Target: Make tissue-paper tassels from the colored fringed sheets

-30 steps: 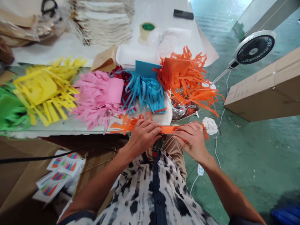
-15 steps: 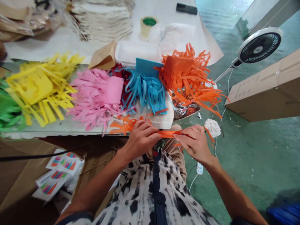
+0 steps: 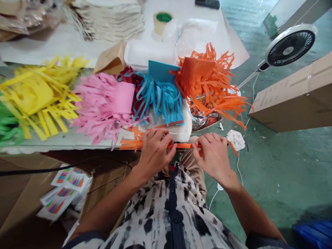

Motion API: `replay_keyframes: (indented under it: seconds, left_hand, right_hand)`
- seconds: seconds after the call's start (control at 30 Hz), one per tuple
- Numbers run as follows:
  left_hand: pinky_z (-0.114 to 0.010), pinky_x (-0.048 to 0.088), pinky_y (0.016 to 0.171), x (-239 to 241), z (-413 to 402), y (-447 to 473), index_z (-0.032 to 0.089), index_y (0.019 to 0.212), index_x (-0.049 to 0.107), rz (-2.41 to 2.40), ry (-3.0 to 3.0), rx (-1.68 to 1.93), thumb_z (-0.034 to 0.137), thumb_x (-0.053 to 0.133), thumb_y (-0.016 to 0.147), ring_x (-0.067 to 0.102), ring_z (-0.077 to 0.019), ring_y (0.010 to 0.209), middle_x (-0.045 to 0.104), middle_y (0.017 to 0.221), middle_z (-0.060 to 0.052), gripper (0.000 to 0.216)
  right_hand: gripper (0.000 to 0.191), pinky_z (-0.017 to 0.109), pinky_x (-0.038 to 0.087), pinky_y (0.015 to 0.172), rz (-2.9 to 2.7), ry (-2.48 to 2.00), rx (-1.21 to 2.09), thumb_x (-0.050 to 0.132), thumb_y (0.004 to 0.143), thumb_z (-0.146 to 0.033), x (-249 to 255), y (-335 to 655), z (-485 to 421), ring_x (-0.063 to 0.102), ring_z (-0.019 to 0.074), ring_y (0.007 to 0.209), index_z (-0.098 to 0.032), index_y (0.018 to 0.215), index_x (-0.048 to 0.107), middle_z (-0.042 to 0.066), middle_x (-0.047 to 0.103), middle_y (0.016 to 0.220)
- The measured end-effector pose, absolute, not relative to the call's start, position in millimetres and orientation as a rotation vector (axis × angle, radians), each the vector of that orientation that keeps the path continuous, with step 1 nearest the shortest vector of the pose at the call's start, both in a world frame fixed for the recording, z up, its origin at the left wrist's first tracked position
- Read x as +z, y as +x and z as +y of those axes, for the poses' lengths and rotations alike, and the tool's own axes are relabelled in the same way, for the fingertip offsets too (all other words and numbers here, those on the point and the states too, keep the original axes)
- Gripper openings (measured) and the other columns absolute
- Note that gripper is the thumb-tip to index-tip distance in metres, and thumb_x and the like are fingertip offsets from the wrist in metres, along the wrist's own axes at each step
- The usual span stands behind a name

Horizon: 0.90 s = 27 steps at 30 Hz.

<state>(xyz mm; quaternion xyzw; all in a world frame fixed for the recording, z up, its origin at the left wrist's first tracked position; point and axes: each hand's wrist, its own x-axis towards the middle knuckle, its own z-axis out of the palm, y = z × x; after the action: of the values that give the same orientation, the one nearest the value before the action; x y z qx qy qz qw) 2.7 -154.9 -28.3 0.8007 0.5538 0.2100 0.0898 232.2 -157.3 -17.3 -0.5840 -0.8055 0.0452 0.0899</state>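
Between my two hands stretches an orange tissue-paper tassel (image 3: 184,146), its middle drawn into a narrow band. My left hand (image 3: 157,147) is closed on the band's left part, with loose orange strips fanning out past the knuckles. On the right part, my right hand (image 3: 212,154) pinches the same band with thumb and fingers, and a strip end pokes out beyond it. Just behind the hands lie fringed paper bundles: orange (image 3: 198,74), blue (image 3: 159,95), pink (image 3: 124,97) and yellow (image 3: 38,93). Some of the fingertips are hidden.
A white tray (image 3: 149,53), a brown paper piece (image 3: 111,58) and a tape roll (image 3: 162,22) lie farther back on the table. To the right stand a fan (image 3: 287,51) and a cardboard box (image 3: 293,93). Printed cards (image 3: 62,193) sit in a box at lower left.
The orange band between my hands has become narrower. My fingers have curled in more, with the right hand turned further over it. The view has shifted slightly.
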Motion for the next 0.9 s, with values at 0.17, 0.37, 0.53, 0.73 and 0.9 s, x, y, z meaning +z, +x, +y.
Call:
replay_keyframes:
  seconds: [0.17, 0.37, 0.53, 0.73, 0.9]
  left_hand:
    - [-0.049, 0.035, 0.11, -31, -162, 10, 0.031, 0.118, 0.072, 1.371, 2.714, 0.788, 0.018, 0.06, 0.105, 0.064, -0.0232, 0.116, 0.079, 0.116, 0.002, 0.022]
    - [-0.05, 0.037, 0.11, -36, -169, -9, 0.031, 0.119, 0.072, 1.266, 2.75, 0.856, 0.013, 0.062, 0.102, 0.07, -0.0212, 0.108, 0.083, 0.112, 0.006, 0.026]
    - [-0.061, 0.026, 0.123, -33, -173, -8, 0.03, 0.116, 0.074, 1.393, 2.709, 0.844, 0.018, 0.066, 0.098, 0.07, -0.0263, 0.114, 0.083, 0.11, 0.003, 0.023]
    - [-0.045, 0.04, 0.108, -40, -163, 9, 0.03, 0.111, 0.077, 1.268, 2.638, 0.795, 0.024, 0.066, 0.103, 0.071, -0.0178, 0.103, 0.083, 0.109, 0.003, 0.015]
    - [-0.041, 0.045, 0.101, -47, -154, 0, 0.026, 0.094, 0.077, 1.198, 2.498, 0.922, 0.028, 0.071, 0.1, 0.069, -0.0182, 0.097, 0.082, 0.097, 0.002, 0.008]
  right_hand:
    - [0.026, 0.049, 0.029, 0.103, -2.391, -1.526, -0.011, 0.059, 0.102, -0.023, -23, 236, -166, 0.059, 0.0286, 0.118, -0.027, 0.124, 0.07, 0.006, 0.076, 0.12]
    - [0.034, 0.047, 0.03, 0.1, -2.392, -1.324, -0.102, 0.06, 0.103, -0.018, -44, 260, -181, 0.065, 0.0229, 0.112, -0.035, 0.129, 0.073, -0.003, 0.081, 0.12]
    - [0.024, 0.049, 0.031, 0.104, -2.343, -1.314, -0.186, 0.063, 0.1, -0.023, -41, 253, -185, 0.066, 0.0271, 0.111, -0.028, 0.12, 0.076, 0.002, 0.081, 0.12]
    - [0.022, 0.049, 0.03, 0.108, -2.341, -1.329, -0.172, 0.066, 0.102, -0.022, -43, 240, -184, 0.065, 0.0235, 0.111, -0.032, 0.118, 0.076, -0.001, 0.082, 0.11]
    - [0.015, 0.047, 0.033, 0.105, -2.239, -1.301, 0.045, 0.067, 0.102, -0.025, -45, 247, -179, 0.065, 0.0229, 0.109, -0.033, 0.105, 0.079, -0.002, 0.08, 0.1]
